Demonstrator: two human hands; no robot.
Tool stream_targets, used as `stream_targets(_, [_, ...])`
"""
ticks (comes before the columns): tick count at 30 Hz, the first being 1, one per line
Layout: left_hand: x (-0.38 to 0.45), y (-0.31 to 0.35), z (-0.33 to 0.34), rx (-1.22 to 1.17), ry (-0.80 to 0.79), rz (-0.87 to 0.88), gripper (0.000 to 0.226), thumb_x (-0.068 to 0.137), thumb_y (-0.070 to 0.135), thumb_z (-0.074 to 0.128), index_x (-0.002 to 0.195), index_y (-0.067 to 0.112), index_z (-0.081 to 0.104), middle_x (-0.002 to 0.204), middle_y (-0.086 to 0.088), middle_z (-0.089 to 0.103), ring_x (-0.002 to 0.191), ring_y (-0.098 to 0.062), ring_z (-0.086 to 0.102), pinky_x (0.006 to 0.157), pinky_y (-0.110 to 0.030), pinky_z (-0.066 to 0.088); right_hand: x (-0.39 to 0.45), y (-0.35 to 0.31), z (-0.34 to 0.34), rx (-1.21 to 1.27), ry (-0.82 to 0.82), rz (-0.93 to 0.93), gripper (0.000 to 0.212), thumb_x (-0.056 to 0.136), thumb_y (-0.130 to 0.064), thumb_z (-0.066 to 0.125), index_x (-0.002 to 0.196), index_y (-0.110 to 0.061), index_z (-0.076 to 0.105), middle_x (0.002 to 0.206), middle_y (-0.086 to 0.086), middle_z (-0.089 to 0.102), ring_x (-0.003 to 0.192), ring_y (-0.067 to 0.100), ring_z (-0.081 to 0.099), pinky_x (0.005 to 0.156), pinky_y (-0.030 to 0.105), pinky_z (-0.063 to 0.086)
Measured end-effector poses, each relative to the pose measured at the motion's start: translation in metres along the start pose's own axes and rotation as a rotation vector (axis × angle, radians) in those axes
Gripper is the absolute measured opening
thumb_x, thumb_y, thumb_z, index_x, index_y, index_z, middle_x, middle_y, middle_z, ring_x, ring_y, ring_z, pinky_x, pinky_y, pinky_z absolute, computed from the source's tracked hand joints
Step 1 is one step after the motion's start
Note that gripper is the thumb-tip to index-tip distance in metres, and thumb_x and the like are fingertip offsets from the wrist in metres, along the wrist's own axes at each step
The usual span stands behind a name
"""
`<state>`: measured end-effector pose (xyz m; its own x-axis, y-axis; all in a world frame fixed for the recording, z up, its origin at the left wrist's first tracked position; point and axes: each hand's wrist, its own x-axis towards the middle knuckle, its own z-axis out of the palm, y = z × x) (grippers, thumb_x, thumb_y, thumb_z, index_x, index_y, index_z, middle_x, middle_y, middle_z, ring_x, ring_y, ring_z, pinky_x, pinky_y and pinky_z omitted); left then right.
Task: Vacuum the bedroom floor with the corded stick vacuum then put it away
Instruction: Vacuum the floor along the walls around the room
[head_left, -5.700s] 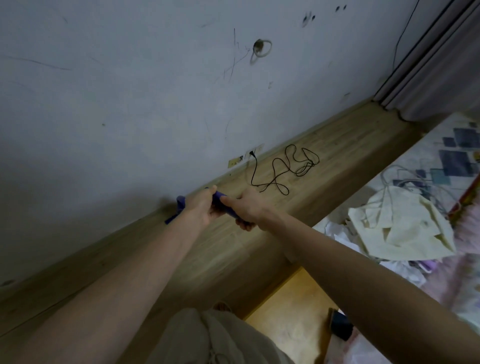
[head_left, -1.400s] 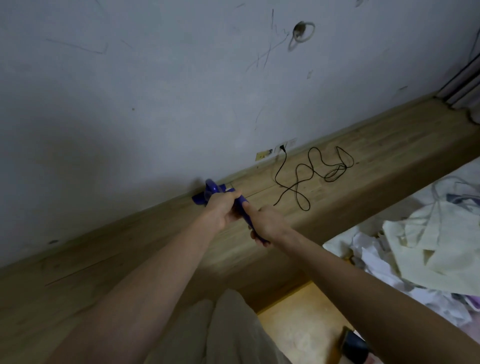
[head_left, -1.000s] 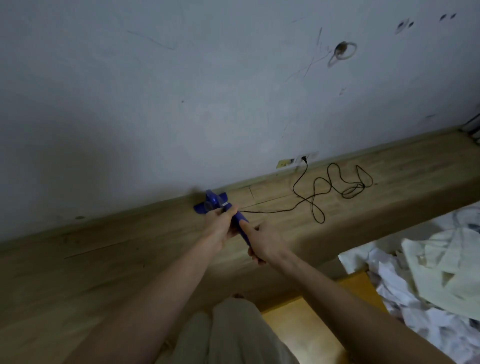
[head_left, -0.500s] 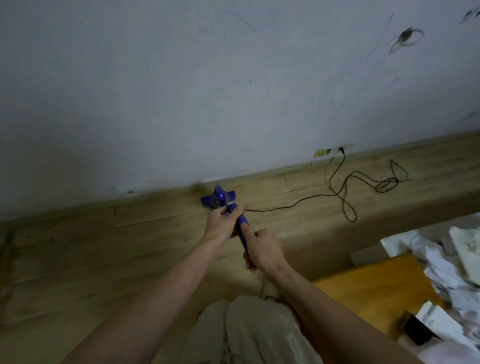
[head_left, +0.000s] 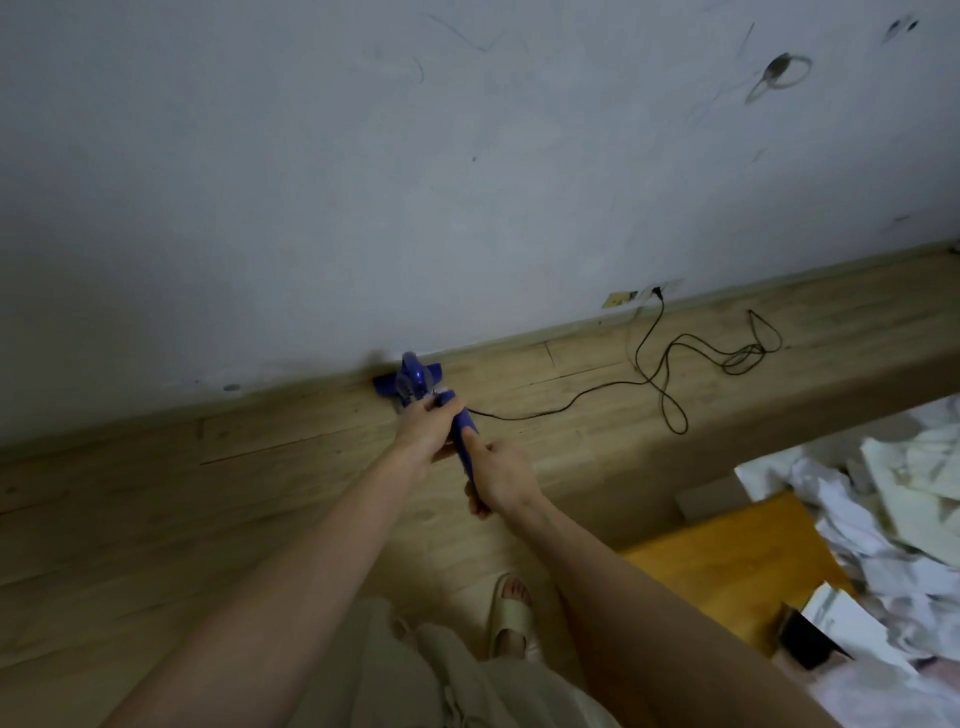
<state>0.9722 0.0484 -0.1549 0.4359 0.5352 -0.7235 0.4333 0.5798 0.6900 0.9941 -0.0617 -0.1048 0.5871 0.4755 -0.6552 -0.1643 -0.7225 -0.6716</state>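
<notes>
The blue stick vacuum (head_left: 415, 382) points away from me, its floor head against the foot of the grey wall on the wood floor (head_left: 260, 467). My left hand (head_left: 423, 428) grips the upper stick. My right hand (head_left: 498, 475) grips the handle end just behind it. The black cord (head_left: 649, 382) runs from the vacuum across the floor in loose loops to a wall socket (head_left: 657, 292) low on the wall at right.
A wooden bed edge (head_left: 727, 561) stands at lower right with crumpled white cloth and papers (head_left: 883, 499) on it. My sandalled foot (head_left: 511, 613) is on the floor below the hands. The wall (head_left: 415, 182) closes off the far side.
The vacuum head has slid leftward along the wall base, away from the socket. The cord has drawn out straighter behind it. Both hands keep their grip.
</notes>
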Motion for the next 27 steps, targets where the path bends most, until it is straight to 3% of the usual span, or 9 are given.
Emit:
stream_targets(2, [0.000, 0.003, -0.001, -0.016, -0.001, -0.018, 0.025, 0.094, 0.020, 0.060, 0.115, 0.007, 0.061, 0.098, -0.012, 0.065, 0.083, -0.026, 0.065, 0.065, -0.036, 0.056, 0.001, -0.003, 0.000, -0.033, -0.020, -0.001, 0.045, 0.103, -0.043, 0.035, 0.082, -0.010, 0.055, 0.061, 0.005, 0.059, 0.044, 0.012, 0.053, 0.045, 0.023, 0.046])
stream_targets(5, [-0.006, 0.002, -0.002, -0.034, -0.006, -0.044, 0.023, 0.094, 0.020, 0.060, 0.113, 0.006, 0.061, 0.102, -0.017, 0.066, 0.094, -0.032, 0.066, 0.081, -0.043, 0.057, -0.003, -0.003, -0.003, -0.099, -0.020, -0.016, 0.046, 0.103, -0.044, 0.034, 0.085, -0.008, 0.056, 0.061, 0.004, 0.058, 0.042, 0.010, 0.053, 0.043, 0.021, 0.046])
stream_targets(9, [-0.010, -0.004, -0.008, -0.009, -0.060, -0.043, 0.027, 0.094, 0.024, 0.061, 0.111, 0.003, 0.064, 0.104, -0.020, 0.069, 0.090, -0.029, 0.068, 0.072, -0.036, 0.057, -0.014, -0.002, -0.006, -0.121, -0.030, -0.044, 0.046, 0.103, -0.041, 0.034, 0.083, -0.007, 0.057, 0.060, 0.005, 0.059, 0.044, 0.011, 0.054, 0.045, 0.021, 0.046])
stream_targets(13, [-0.009, -0.006, -0.010, 0.004, -0.065, -0.036, 0.024, 0.095, 0.025, 0.059, 0.107, 0.004, 0.064, 0.100, -0.019, 0.068, 0.088, -0.030, 0.067, 0.079, -0.040, 0.056, -0.015, 0.002, 0.001, -0.120, -0.003, -0.047, 0.045, 0.103, -0.041, 0.034, 0.083, -0.008, 0.057, 0.060, 0.004, 0.060, 0.042, 0.009, 0.055, 0.046, 0.022, 0.045])
stream_targets(17, [-0.006, -0.004, -0.005, 0.000, -0.024, -0.063, 0.019, 0.095, 0.021, 0.058, 0.110, 0.009, 0.061, 0.109, -0.018, 0.066, 0.095, -0.031, 0.065, 0.086, -0.043, 0.055, -0.003, 0.005, 0.005, -0.098, -0.010, -0.015, 0.044, 0.102, -0.043, 0.035, 0.082, -0.009, 0.055, 0.062, 0.005, 0.061, 0.043, 0.011, 0.056, 0.045, 0.023, 0.046])
stream_targets(19, [-0.004, -0.002, -0.002, -0.005, -0.013, -0.079, 0.022, 0.095, 0.020, 0.057, 0.114, 0.009, 0.058, 0.111, -0.016, 0.066, 0.098, -0.030, 0.065, 0.083, -0.041, 0.055, 0.005, 0.007, 0.006, -0.052, -0.031, 0.024, 0.044, 0.102, -0.044, 0.036, 0.087, -0.008, 0.056, 0.065, 0.005, 0.061, 0.045, 0.012, 0.057, 0.045, 0.023, 0.047])
stream_targets(22, [0.000, 0.004, 0.000, -0.047, -0.012, -0.110, 0.033, 0.092, 0.018, 0.059, 0.121, 0.002, 0.057, 0.102, -0.015, 0.065, 0.087, -0.027, 0.063, 0.075, -0.037, 0.055, 0.011, 0.004, 0.003, 0.030, -0.049, 0.090, 0.044, 0.101, -0.045, 0.038, 0.093, -0.006, 0.057, 0.067, 0.006, 0.061, 0.045, 0.012, 0.057, 0.043, 0.023, 0.045])
stream_targets(27, [-0.004, 0.014, 0.026, -0.110, -0.089, -0.090, 0.032, 0.091, 0.017, 0.064, 0.119, 0.003, 0.056, 0.082, -0.010, 0.064, 0.068, -0.021, 0.063, 0.062, -0.031, 0.055, 0.007, 0.003, -0.031, 0.046, 0.039, 0.035, 0.047, 0.101, -0.046, 0.039, 0.081, -0.008, 0.057, 0.065, 0.006, 0.057, 0.046, 0.014, 0.050, 0.043, 0.024, 0.041])
